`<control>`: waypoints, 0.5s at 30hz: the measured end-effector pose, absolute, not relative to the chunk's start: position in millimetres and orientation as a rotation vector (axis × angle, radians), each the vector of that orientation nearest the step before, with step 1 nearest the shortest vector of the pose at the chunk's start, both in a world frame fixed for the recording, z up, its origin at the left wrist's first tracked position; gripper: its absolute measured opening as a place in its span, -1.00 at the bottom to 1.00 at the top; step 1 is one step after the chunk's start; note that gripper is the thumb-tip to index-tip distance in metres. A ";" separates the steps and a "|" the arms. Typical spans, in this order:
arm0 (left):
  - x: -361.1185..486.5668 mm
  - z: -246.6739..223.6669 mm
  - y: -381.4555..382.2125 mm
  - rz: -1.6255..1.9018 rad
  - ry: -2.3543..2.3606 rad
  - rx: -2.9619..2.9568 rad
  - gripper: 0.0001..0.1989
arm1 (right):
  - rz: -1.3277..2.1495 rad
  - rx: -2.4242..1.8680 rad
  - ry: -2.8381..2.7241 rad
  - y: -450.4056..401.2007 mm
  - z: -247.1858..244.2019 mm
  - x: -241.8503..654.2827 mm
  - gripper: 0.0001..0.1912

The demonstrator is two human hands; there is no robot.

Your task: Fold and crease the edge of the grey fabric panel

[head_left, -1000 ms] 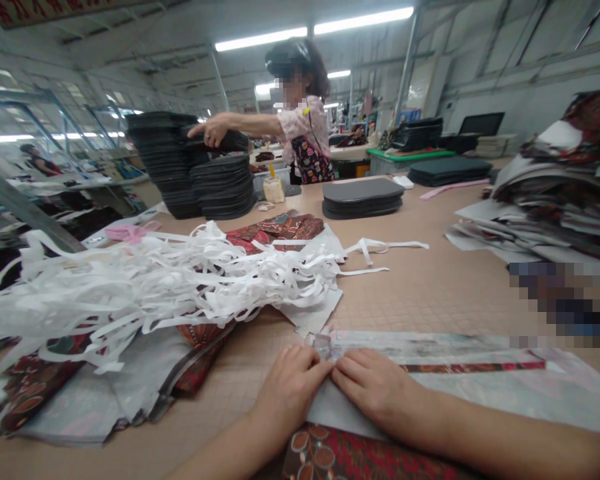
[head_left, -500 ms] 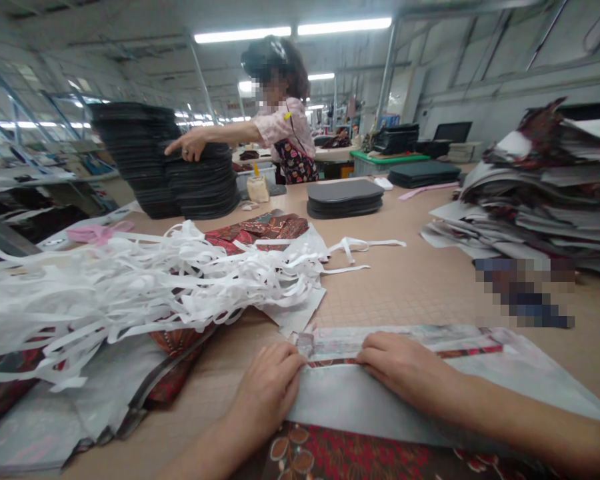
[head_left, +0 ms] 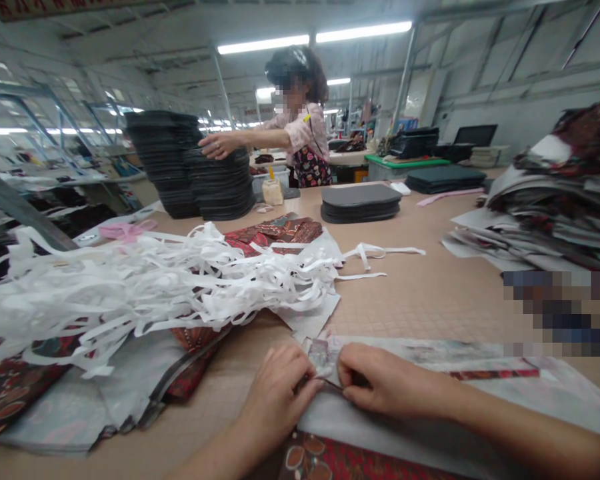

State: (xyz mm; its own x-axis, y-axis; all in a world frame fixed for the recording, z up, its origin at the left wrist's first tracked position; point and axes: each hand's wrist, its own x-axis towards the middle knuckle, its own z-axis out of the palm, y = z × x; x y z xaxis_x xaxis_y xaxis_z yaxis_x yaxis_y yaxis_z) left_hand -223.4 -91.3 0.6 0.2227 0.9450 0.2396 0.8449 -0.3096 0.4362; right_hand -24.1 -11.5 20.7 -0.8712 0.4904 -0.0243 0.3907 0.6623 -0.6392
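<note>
A grey-backed fabric piece with a red patterned face lies flat on the table in front of me, its top edge folded over. My left hand pinches the left end of that folded edge. My right hand pinches the same edge right beside it, fingertips nearly touching the left hand's. A narrow red patterned strip shows along the fold to the right.
A heap of white tape strips over red patterned fabric pieces lies at left. Stacked fabric sheets rise at right. A co-worker across the tan table rests a hand on tall black pad stacks; a low black stack sits mid-table.
My right hand slid left along the folded edge, back next to my left hand, and both now pinch its end. The co-worker's hand moved onto the nearer black stack.
</note>
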 end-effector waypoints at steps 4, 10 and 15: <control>-223.4 -3.3 -89.7 0.761 1.696 2.213 -0.87 | 1.265 -0.637 -2.519 -4.5 14.5 -28.8 -0.78; -226.0 -7.9 -87.6 0.798 1.826 2.247 -0.70 | 1.029 -0.515 -2.603 6.8 1.6 -47.6 -0.78; -222.7 -9.5 -93.0 0.712 1.716 2.652 -0.92 | 0.862 -0.359 -2.689 15.2 -7.5 -55.5 -0.89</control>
State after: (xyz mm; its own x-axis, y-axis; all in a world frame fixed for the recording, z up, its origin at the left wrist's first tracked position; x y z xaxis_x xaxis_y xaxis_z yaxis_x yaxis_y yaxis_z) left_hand -222.7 -93.0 -9.5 0.3433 0.8448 0.4105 0.8872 -0.4351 0.1537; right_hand -55.5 15.2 -7.5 -0.9256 0.3212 0.2002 0.1450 0.7896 -0.5962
